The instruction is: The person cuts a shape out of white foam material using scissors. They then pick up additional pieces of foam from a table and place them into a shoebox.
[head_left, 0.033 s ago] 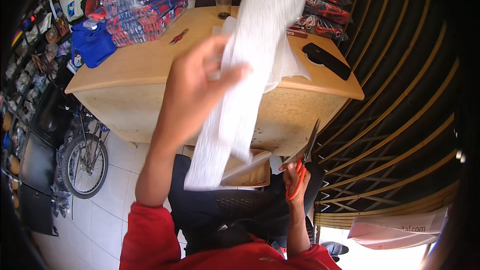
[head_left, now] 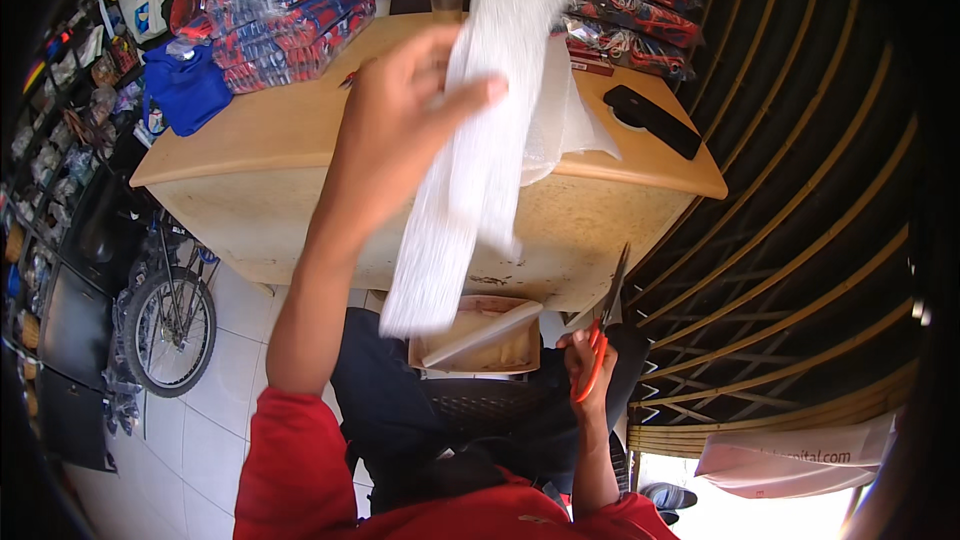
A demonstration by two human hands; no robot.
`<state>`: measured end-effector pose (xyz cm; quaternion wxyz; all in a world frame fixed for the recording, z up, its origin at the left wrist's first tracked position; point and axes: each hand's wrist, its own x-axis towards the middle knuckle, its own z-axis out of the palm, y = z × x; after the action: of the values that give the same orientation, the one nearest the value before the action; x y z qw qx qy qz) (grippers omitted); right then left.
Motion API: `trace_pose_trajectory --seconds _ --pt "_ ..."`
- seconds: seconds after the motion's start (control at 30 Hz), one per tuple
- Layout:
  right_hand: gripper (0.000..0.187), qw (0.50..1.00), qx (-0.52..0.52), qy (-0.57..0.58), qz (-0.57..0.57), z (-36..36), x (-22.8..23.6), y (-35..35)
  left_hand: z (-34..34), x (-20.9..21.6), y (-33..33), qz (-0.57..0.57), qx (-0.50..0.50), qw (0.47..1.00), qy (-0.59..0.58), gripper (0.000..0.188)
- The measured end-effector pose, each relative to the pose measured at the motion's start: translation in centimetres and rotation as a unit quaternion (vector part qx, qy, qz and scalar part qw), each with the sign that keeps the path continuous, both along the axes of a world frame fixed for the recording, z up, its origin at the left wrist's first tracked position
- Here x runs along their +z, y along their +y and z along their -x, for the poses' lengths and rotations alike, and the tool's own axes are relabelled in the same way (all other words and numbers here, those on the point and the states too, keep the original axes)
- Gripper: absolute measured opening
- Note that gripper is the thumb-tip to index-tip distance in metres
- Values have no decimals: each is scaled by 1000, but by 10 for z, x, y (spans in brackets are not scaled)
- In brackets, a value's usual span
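Smooth tan desk (head_left: 265, 135), left hand (head_left: 395, 120) gripping streaky white strip (head_left: 512, 50), right hand (head_left: 577, 358) gripping pointed scissors (head_left: 600, 342)

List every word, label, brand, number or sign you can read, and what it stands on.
Pale sheet, lower right: partly legible dark lettering, not copied here.
Red-and-blue wrapped packs: markings too small to read.
White strip in the left hand, orange-handled scissors in the right hand: no lettering I can make out.
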<state>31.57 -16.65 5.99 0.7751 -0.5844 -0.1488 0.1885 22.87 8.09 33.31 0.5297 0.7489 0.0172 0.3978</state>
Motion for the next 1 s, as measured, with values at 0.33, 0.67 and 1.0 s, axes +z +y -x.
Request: trace_pose_trajectory --seconds 0.33,0.67,1.0 --pt "31 987 54 105 107 29 -22 -37 -119 -6 115 -309 243 902 180 45" --pt "46 917 273 241 -163 -20 -84 -96 -5 -107 25 -104 200 968 -107 22" --pt "59 820 399 262 -317 -34 -96 -92 -2 -469 -9 -291 101 817 487 50"
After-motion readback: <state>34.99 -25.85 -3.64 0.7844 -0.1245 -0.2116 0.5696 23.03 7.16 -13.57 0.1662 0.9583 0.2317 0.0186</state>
